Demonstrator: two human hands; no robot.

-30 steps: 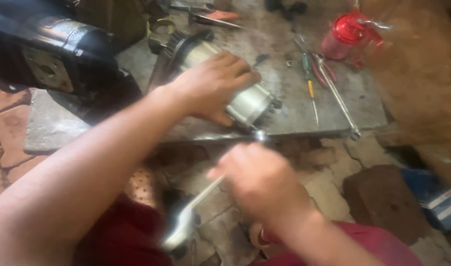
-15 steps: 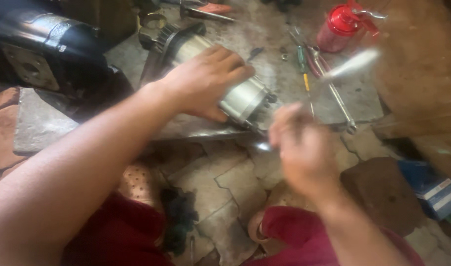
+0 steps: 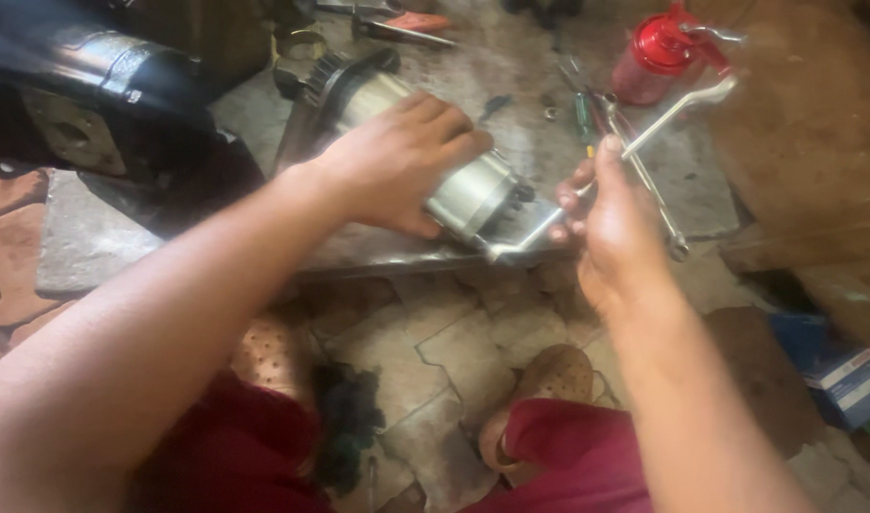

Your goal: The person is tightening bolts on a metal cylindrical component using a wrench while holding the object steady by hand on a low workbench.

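A big black machine housing (image 3: pixel 83 85) fills the upper left corner, resting at the edge of the grey stone tabletop (image 3: pixel 93 237). Beside it on the slab lies the metal motor (image 3: pixel 425 142), a silvery cylinder tilted on its side with a toothed gear at its far end and its near end pointing toward the slab's front edge. The left hand (image 3: pixel 397 161) lies flat over the top of the motor, fingers wrapped down around its body and pressing it in place. The right hand (image 3: pixel 611 223) is closed around the middle of a long bent wrench (image 3: pixel 644 133), whose lower end meets the near face of the motor while its upper end sticks up toward the red oil can (image 3: pixel 658 47). Just behind the wrench, a few screwdrivers (image 3: pixel 587 109) lie loose on the tabletop. Below, a tan shoe (image 3: pixel 549 380) rests on the paved floor.
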